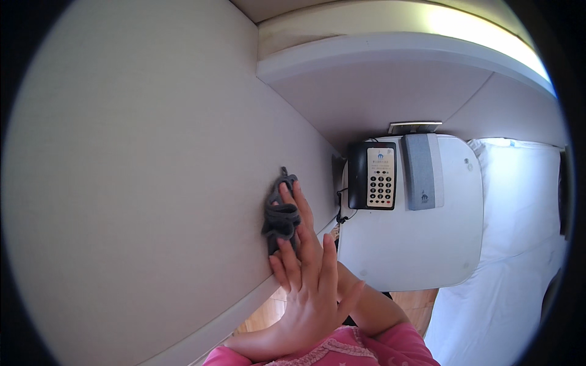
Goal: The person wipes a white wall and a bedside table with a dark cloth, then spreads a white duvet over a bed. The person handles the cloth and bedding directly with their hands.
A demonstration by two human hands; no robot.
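Observation:
A crumpled dark grey cloth [281, 222] lies against the pale wall [151, 183]. My right hand [304, 212], partly hidden behind the left, has its extended fingers on the cloth and holds it to the wall. In front of it is my left hand [309, 288], back towards the camera, with thumb and fingers spread. Some of its fingertips are at the lower edge of the cloth; whether they press on it cannot be told.
To the right, a white table [412, 247] with rounded corners bears a black desk telephone [371, 176] and a grey fabric-covered box or folder [419, 171]. A socket panel [414, 127] is behind it. White bedding [508, 247] lies beyond, and a ledge [389, 48] runs above.

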